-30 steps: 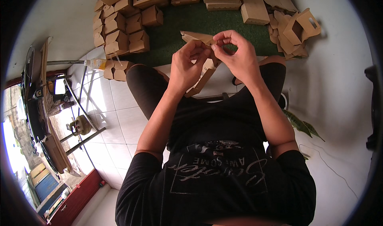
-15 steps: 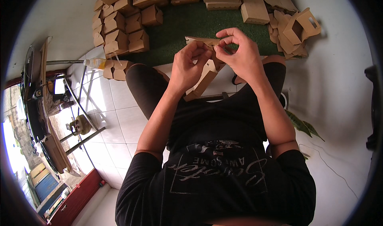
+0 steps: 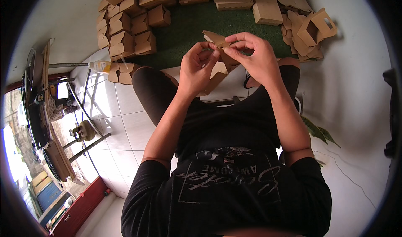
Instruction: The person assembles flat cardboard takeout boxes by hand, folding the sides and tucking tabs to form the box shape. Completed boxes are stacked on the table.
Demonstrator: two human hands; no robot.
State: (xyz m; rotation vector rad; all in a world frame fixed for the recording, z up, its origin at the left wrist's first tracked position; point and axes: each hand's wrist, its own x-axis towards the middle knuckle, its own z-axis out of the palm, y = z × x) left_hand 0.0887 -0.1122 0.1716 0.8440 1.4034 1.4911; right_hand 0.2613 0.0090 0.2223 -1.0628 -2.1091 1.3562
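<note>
Between my knees is a partly folded brown cardboard box [image 3: 217, 74], its pale inside showing in places. One pointed flap sticks up beyond my fingers, away from me. My left hand [image 3: 198, 68] pinches the box's near-left edge between thumb and fingers. From the other side my right hand [image 3: 256, 56] grips the folded card, thumb and index finger close to the left fingertips. My fingers cover part of the joint where the flaps meet.
Folded brown boxes [image 3: 121, 42] are stacked on green artificial turf [image 3: 188, 23] at far left. Flat card pieces [image 3: 303, 46] and an open box [image 3: 314, 28] lie at far right. A bottle [image 3: 99, 66] is beside my left knee, near a metal-legged table [image 3: 90, 145].
The box's far flap has tipped up and shifted slightly right. Both hands keep hold of the card, with my right hand slightly lower and the box turned a little.
</note>
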